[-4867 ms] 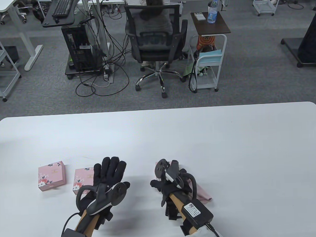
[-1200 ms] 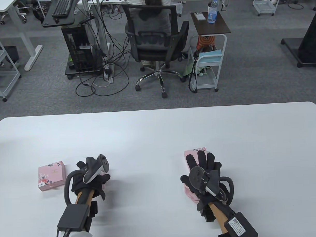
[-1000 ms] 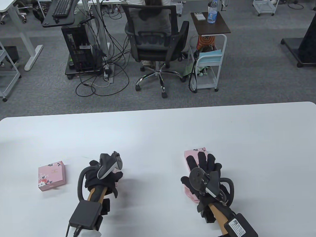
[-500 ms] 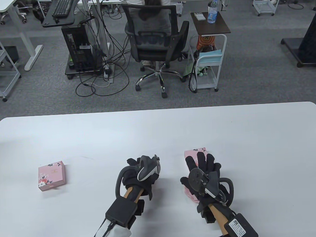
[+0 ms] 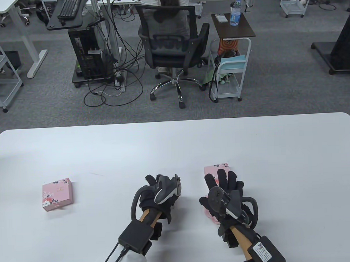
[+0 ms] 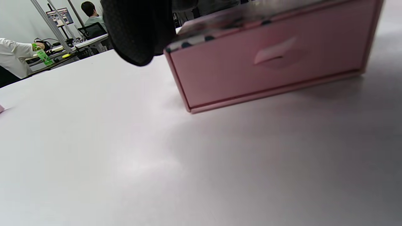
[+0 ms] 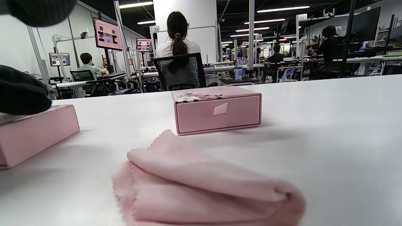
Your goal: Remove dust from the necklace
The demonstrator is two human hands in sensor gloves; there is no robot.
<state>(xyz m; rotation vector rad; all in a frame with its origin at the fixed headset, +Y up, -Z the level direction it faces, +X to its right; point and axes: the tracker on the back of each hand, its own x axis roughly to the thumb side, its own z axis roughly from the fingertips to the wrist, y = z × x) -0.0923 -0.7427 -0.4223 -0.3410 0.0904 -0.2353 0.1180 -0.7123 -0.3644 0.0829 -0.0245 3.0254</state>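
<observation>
The left hand [image 5: 158,194] grips a pink box [image 6: 267,56] on the white counter [image 5: 175,142]. The right hand [image 5: 223,192] hovers, fingers spread, over a folded pink cloth [image 7: 201,188] and another box [image 5: 216,168]. No necklace shows.

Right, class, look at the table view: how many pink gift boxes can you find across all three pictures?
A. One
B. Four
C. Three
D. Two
C: one pink box sits alone at the table's left, a second pink box lies beyond the right hand, and the left hand covers a third pink box, seen only in the wrist views.
</observation>
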